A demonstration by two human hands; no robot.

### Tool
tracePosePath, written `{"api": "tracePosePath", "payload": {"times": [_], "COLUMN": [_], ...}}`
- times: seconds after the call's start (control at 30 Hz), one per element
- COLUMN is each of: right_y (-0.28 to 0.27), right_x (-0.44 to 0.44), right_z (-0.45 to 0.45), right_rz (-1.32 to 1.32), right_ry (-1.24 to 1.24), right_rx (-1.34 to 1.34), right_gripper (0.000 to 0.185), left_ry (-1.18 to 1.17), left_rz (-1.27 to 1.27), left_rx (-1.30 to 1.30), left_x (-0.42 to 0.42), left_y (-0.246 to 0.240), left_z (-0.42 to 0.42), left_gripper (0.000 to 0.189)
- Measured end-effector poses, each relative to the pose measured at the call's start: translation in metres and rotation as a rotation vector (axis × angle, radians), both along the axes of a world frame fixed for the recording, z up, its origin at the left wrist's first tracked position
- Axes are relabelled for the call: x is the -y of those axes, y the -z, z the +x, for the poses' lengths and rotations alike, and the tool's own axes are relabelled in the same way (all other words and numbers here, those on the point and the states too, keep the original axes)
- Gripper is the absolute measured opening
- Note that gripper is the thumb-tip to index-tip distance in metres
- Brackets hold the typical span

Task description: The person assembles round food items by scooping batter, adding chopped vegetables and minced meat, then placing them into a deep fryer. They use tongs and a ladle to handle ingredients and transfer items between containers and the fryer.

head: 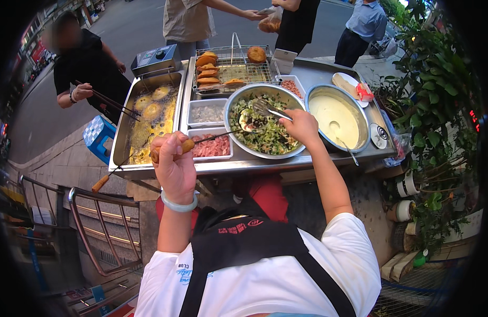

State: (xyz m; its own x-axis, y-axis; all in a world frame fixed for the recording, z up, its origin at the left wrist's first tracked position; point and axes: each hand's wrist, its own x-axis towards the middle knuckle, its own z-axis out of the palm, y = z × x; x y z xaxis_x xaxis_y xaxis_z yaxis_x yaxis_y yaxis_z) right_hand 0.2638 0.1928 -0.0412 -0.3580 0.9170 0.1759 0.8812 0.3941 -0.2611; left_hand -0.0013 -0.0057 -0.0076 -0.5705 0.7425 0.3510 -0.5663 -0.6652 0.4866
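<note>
My left hand (175, 172) grips the wooden handle (184, 147) of a long-stemmed ladle. Its round head, with pale batter and dark filling (248, 122) in it, is over a steel bowl (233, 136) of chopped vegetables (269, 136). Steel tongs (269, 109) are in my right hand (302, 126), their tips at the filling on the ladle head. To the right stands a bowl of creamy batter (333, 111) with a metal spoon (348, 150) resting in it. Left of the vegetables are white trays of raw meat strips (212, 146) and greyish pieces, possibly seafood (206, 113).
At left, fritters (152, 111) bubble in the oil fryer (121, 148); another wooden-handled ladle (100, 184) hangs over its edge. A person with chopsticks (109, 100) stands beside it. Fried cakes (207, 67) sit on a wire rack (238, 73). Peanuts (291, 87) fill a tray. People stand beyond the cart.
</note>
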Motion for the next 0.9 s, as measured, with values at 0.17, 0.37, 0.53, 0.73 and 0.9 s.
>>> {"api": "tracePosePath", "payload": {"times": [0.17, 0.37, 0.53, 0.73, 0.9], "right_y": [0.007, 0.009, 0.007, 0.011, 0.026], "right_x": [-0.005, -0.005, 0.005, 0.014, 0.02], "right_z": [-0.005, -0.003, -0.003, 0.012, 0.008], "right_rz": [0.074, 0.137, 0.221, 0.169, 0.122], "right_ry": [-0.028, 0.038, 0.003, 0.052, 0.056], "right_rx": [0.027, -0.079, 0.009, -0.119, -0.174], "right_gripper": [0.027, 0.026, 0.026, 0.028, 0.024], "left_ry": [0.017, 0.006, -0.012, 0.014, 0.043], "left_rz": [0.012, -0.01, -0.011, -0.002, 0.017], "left_rx": [-0.033, -0.013, -0.086, -0.039, -0.034], "left_x": [-0.002, -0.002, -0.003, 0.001, 0.0], "left_y": [0.0, 0.0, -0.003, -0.007, -0.006], "left_z": [0.004, 0.001, -0.001, -0.005, -0.007], "left_gripper": [0.013, 0.013, 0.019, 0.016, 0.015]}}
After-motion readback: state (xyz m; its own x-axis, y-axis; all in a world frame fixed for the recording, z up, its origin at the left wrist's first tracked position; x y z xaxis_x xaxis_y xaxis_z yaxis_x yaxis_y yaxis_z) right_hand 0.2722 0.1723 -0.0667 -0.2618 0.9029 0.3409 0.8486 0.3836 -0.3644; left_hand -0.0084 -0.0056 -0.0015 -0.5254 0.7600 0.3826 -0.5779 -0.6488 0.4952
